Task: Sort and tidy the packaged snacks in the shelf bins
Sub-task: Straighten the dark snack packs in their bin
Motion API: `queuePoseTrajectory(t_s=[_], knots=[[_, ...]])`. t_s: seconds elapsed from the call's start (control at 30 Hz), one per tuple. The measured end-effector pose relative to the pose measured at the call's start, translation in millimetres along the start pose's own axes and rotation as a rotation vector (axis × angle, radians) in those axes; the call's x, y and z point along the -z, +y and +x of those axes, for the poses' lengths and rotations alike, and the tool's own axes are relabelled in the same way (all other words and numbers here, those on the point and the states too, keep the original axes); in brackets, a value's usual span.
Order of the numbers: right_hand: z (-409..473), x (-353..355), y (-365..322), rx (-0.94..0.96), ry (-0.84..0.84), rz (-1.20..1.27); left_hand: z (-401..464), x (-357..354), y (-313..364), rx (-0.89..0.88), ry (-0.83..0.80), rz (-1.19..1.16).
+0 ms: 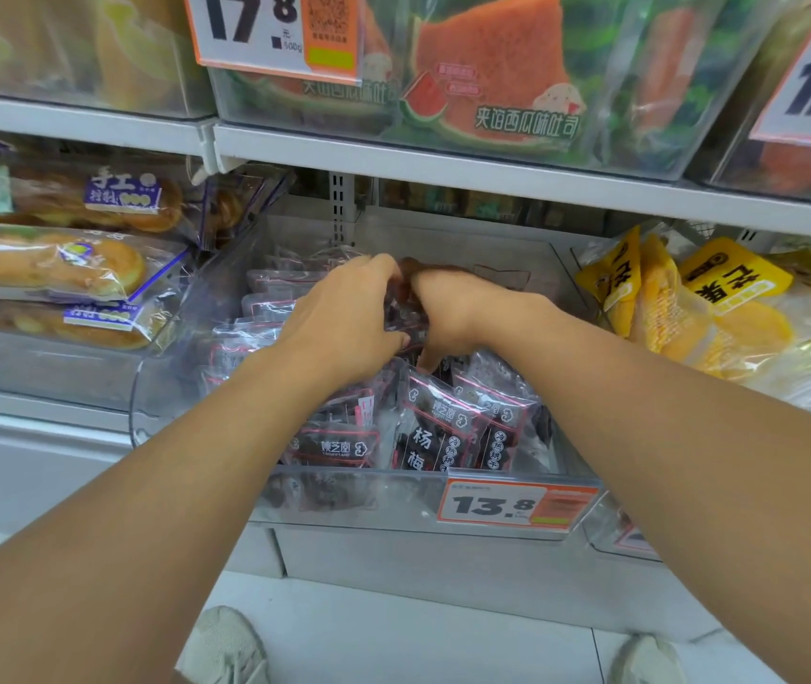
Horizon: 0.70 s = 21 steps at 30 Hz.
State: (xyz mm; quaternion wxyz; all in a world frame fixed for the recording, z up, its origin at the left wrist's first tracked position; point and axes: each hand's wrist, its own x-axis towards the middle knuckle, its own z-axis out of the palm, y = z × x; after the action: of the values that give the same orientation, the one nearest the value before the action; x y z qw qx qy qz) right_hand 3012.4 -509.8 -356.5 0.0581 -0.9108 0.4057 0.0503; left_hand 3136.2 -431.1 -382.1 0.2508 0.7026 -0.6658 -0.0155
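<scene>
left hand (pixel 344 318) + right hand (pixel 448 313) both clamped on dark plum packs (pixel 406 315) mid clear bin (pixel 354 496) | risk imo: slick film, loose front packs could tip over front wall

Your clear bin (pixel 344 491) holds dark snack packets (pixel 443 427), near black with pink edging and white lettering. Its price tag (pixel 514 503) is white with black digits and an orange border. To your left, the bread packs (pixel 48 269) show golden-brown buns under clear wrap with purple and white labels. To your right, the yellow bags (pixel 719 308) carry black characters. On the shelf above, the cake bags (pixel 492 76) show an orange-red slice, a watermelon picture and green striping. The shelf rail (pixel 443 165) is pale grey, and your shoes (pixel 226 649) are off-white.
</scene>
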Motion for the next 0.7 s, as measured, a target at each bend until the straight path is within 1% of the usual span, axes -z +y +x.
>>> queuePoseTrajectory(t_s=[0.1,0.17,0.23,0.27,0.33,0.43,0.47,0.57,0.63,0.7], knots=[[0.4,-2.6,2.7,-0.041,0.016,0.065,0.1,-0.2,-0.1,0.018,-0.005,0.024],[-1.5,-5.4,5.1,-0.113,-0.051,0.112,-0.5,0.9,0.6,0.034,-0.023,0.037],[-2.5,-8.0,8.2,-0.179,-0.131,0.093,-1.4,2.0,2.0,0.048,-0.043,0.037],[-2.2,-7.6,9.6,-0.204,-0.14,0.089,-1.8,2.2,2.6,0.052,-0.049,0.041],[-0.9,-3.2,11.8,-0.263,-0.092,0.068,-2.0,2.3,3.7,0.058,-0.051,0.053],[-1.5,-1.5,12.6,-0.342,0.053,0.036,-1.2,1.7,4.0,0.059,-0.066,0.075],[-0.6,-2.9,11.4,-0.335,0.063,0.032,-0.9,1.4,3.8,0.06,-0.071,0.08],[4.4,-8.2,8.5,-0.329,-0.004,-0.001,0.3,-0.3,3.5,0.048,-0.086,0.082],[8.4,-6.4,7.1,-0.378,-0.002,-0.007,0.2,-1.2,1.7,0.04,-0.095,0.083],[10.8,-3.3,6.0,-0.445,0.005,0.067,-0.4,-1.8,-0.3,0.038,-0.11,0.071]])
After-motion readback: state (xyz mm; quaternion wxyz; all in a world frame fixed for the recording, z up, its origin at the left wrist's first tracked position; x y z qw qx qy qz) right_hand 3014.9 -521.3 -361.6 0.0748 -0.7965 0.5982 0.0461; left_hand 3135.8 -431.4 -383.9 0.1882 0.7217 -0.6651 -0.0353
